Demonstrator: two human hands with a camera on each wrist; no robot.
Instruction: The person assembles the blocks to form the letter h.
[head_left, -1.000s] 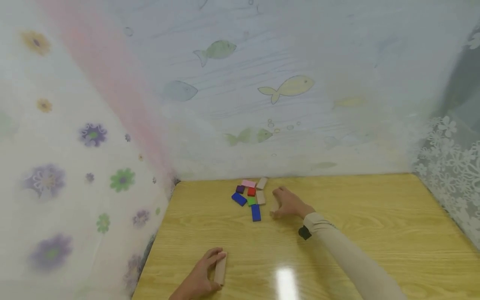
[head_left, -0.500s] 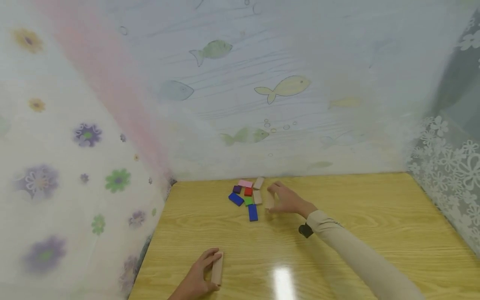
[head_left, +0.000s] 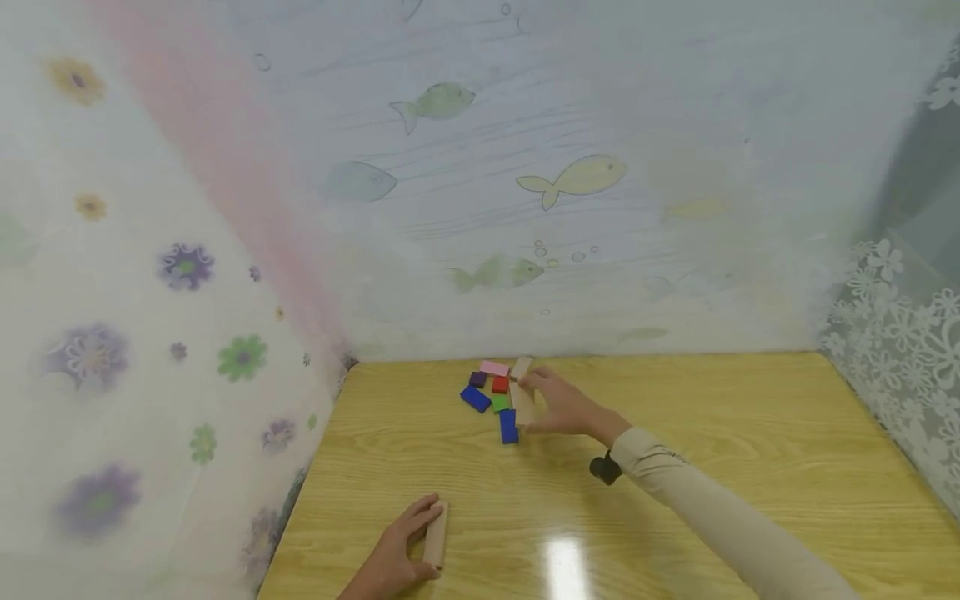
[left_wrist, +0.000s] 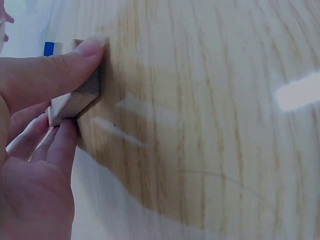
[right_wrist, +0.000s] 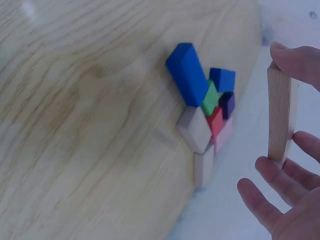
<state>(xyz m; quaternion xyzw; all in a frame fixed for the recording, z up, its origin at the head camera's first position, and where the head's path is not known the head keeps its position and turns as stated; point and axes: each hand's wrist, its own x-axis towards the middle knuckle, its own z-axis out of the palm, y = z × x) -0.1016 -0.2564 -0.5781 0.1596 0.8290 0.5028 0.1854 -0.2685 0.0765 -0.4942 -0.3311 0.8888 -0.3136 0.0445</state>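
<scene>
Near the table's front edge my left hand [head_left: 401,550] holds a long plain wooden block [head_left: 436,537] between thumb and fingers. The left wrist view shows the thumb over that block's near end, with the block on the tabletop. My right hand [head_left: 568,407] pinches another plain wooden block [right_wrist: 279,114] by its ends, thumb at one and fingertips at the other. In the head view this block overlaps the right side of a block cluster, including a blue block [head_left: 508,429], a green block [head_left: 500,403] and a red block [head_left: 500,384]. It hides one plain block there.
Also in the cluster are a second blue block [head_left: 476,398], a dark purple block [head_left: 477,379], a pink block [head_left: 494,367] and a plain block [head_left: 521,367]. Behind the wooden table [head_left: 675,467] hangs a fish-patterned curtain [head_left: 465,208]. Flowered cloth [head_left: 150,417] borders the left.
My right hand has moved left with its wooden block, from beside the cluster to over its right edge in the head view. My left hand and its block stay in place.
</scene>
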